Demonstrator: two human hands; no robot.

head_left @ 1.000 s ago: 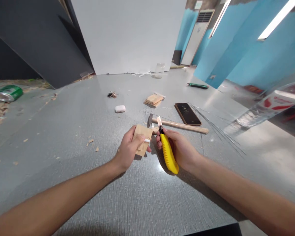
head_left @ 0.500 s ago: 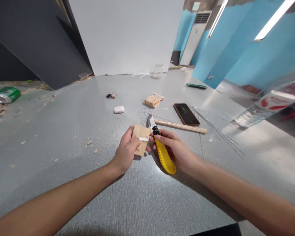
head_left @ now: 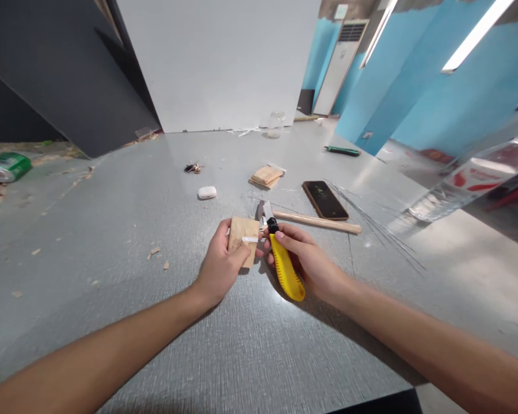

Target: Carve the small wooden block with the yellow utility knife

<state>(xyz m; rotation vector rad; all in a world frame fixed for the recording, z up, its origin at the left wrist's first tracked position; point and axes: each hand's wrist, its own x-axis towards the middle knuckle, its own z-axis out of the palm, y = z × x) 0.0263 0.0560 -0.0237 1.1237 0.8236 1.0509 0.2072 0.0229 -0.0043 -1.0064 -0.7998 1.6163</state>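
Pinched in my left hand (head_left: 220, 261) is a small wooden piece (head_left: 240, 227) with a white strip (head_left: 249, 239) across its face. My right hand (head_left: 302, 253) is closed round a yellow utility knife (head_left: 287, 273), its blade pointing up and away from me, just right of the wooden piece. Behind the blade lies a hammer (head_left: 315, 220) on the grey table (head_left: 176, 351), its head partly hidden by the knife. More wooden pieces (head_left: 266, 175) are stacked farther back.
A phone (head_left: 325, 200) and thin wires (head_left: 375, 224) lie right of centre, near a large bottle (head_left: 466, 178). A white case (head_left: 207, 192), keys (head_left: 193, 168), a green cutter (head_left: 342, 150), a clear cup (head_left: 275, 125) and a green can (head_left: 7, 167) stand or lie around.
My left hand has shifted slightly left and up, and the wooden piece has turned a little. The knife stays in my right hand. The whole view has moved slightly.
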